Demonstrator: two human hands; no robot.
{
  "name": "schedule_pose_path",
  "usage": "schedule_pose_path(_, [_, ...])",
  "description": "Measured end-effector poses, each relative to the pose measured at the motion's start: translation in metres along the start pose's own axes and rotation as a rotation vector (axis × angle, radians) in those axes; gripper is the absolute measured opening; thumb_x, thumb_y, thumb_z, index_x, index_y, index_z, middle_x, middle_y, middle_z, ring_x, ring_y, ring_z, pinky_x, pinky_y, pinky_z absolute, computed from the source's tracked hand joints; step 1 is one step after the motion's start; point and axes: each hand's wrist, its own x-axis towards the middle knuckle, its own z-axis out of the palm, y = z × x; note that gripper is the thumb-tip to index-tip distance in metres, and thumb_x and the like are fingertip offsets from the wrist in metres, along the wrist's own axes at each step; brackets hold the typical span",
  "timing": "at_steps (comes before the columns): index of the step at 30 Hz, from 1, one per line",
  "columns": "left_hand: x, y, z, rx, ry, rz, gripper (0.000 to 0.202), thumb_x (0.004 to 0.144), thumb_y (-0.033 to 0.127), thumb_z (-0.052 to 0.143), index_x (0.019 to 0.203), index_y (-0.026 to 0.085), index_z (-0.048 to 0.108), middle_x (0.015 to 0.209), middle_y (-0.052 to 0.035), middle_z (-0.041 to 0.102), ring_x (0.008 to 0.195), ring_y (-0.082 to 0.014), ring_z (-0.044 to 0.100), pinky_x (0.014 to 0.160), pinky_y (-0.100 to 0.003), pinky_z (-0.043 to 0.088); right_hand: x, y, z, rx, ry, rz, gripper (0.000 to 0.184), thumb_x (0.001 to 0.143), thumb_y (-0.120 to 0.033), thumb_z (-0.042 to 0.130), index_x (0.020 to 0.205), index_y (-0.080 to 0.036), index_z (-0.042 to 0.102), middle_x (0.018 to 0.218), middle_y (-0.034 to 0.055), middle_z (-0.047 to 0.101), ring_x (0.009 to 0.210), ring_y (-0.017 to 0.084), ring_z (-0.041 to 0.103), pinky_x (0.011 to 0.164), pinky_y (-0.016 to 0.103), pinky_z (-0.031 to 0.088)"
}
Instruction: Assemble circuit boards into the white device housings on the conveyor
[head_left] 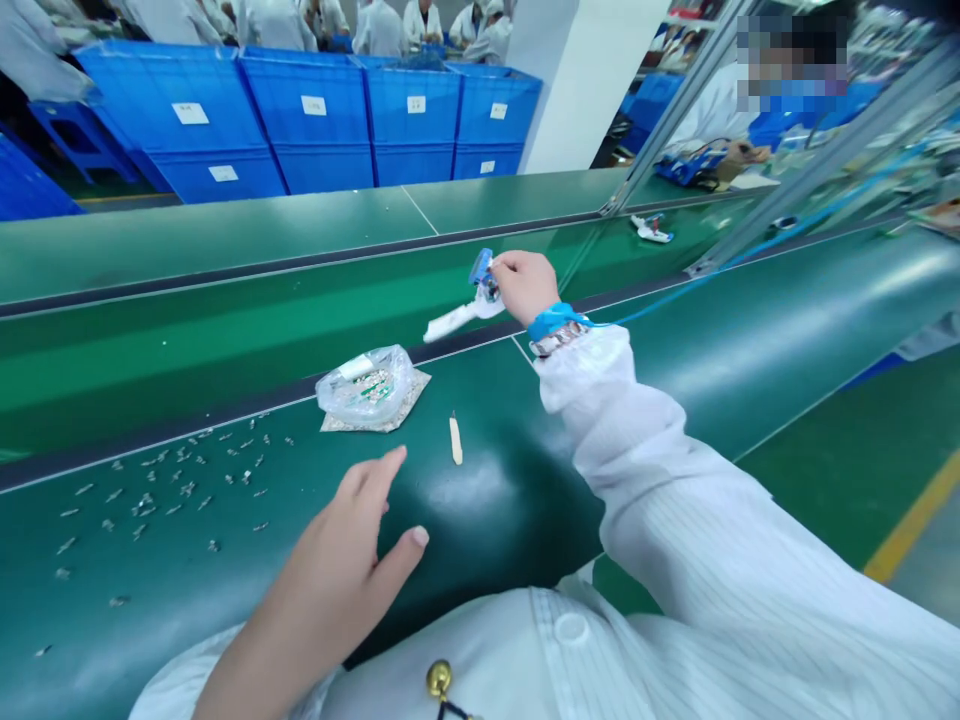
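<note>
My right hand (525,283) reaches out over the green conveyor belt (225,330) and is closed on a white and blue handheld device (472,302), gripping its blue end. A blue wrist strap (555,320) with a coiled cord sits on that wrist. My left hand (360,540) hovers low over the near green worktop (510,500) with fingers spread and nothing in it. It is nearest to a small cream stick (455,440) and a clear plastic bag of small parts (367,388).
Several small metal parts (165,490) lie scattered on the worktop at the left. Another white and blue device (651,229) lies farther along the belt. Blue crates (315,120) stand behind the line. A person in white works at the right (720,110); more people stand at the back.
</note>
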Motion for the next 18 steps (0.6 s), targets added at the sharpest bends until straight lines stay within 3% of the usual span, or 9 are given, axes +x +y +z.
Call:
schedule_pose_path(2, [-0.003, -0.007, 0.004, -0.031, -0.003, 0.059, 0.048, 0.088, 0.042, 0.044, 0.133, 0.026, 0.05, 0.103, -0.0091, 0.065, 0.061, -0.0179, 0.064, 0.043, -0.025, 0.044, 0.013, 0.022, 0.005, -0.066, 0.015, 0.076, 0.042, 0.099, -0.026, 0.028, 0.094, -0.006, 0.064, 0.101, 0.0053, 0.063, 0.089, 0.012, 0.06, 0.082, 0.026, 0.045])
schedule_pose_path(4, [-0.003, -0.018, 0.011, -0.079, -0.066, 0.104, 0.043, 0.088, 0.04, 0.046, 0.128, 0.027, 0.056, 0.097, -0.0079, 0.068, 0.068, -0.0197, 0.067, 0.047, -0.025, 0.048, 0.007, 0.043, 0.015, -0.103, -0.042, 0.143, 0.029, 0.093, -0.034, 0.052, 0.114, -0.013, 0.058, 0.113, 0.0081, 0.06, 0.097, 0.018, 0.06, 0.085, 0.038, 0.052])
schedule_pose_path(8, [0.01, -0.038, 0.03, -0.152, -0.295, 0.047, 0.04, 0.086, 0.034, 0.046, 0.121, 0.024, 0.06, 0.101, -0.0062, 0.07, 0.083, -0.019, 0.067, 0.07, -0.027, 0.053, -0.042, 0.079, 0.048, -0.145, -0.218, 0.22, 0.029, 0.092, -0.034, 0.053, 0.113, -0.015, 0.059, 0.112, 0.0072, 0.061, 0.096, 0.018, 0.061, 0.083, 0.037, 0.053])
schedule_pose_path(11, [0.025, -0.037, 0.053, -0.092, -0.471, 0.023, 0.04, 0.086, 0.032, 0.044, 0.121, 0.019, 0.06, 0.093, -0.0046, 0.07, 0.079, -0.0163, 0.066, 0.071, -0.024, 0.05, -0.081, 0.096, 0.067, -0.17, -0.269, 0.258, 0.028, 0.093, -0.033, 0.053, 0.113, -0.015, 0.059, 0.113, 0.0077, 0.061, 0.096, 0.017, 0.061, 0.084, 0.037, 0.053])
schedule_pose_path(14, [0.037, -0.029, 0.08, -0.036, -0.478, 0.093, 0.029, 0.085, 0.027, 0.046, 0.104, 0.019, 0.067, 0.082, -0.0029, 0.07, 0.075, -0.0161, 0.064, 0.07, -0.024, 0.047, -0.103, 0.101, 0.075, -0.188, -0.269, 0.274, 0.027, 0.093, -0.034, 0.052, 0.112, -0.016, 0.059, 0.113, 0.0077, 0.061, 0.097, 0.017, 0.061, 0.085, 0.038, 0.053])
schedule_pose_path(18, [0.047, -0.023, 0.106, 0.048, -0.419, 0.151, 0.019, 0.084, 0.018, 0.05, 0.082, 0.018, 0.068, 0.079, -0.0039, 0.069, 0.077, -0.0185, 0.063, 0.072, -0.03, 0.046, -0.109, 0.096, 0.079, -0.211, -0.249, 0.285, 0.027, 0.093, -0.034, 0.052, 0.112, -0.016, 0.059, 0.113, 0.0076, 0.061, 0.097, 0.017, 0.061, 0.085, 0.037, 0.053])
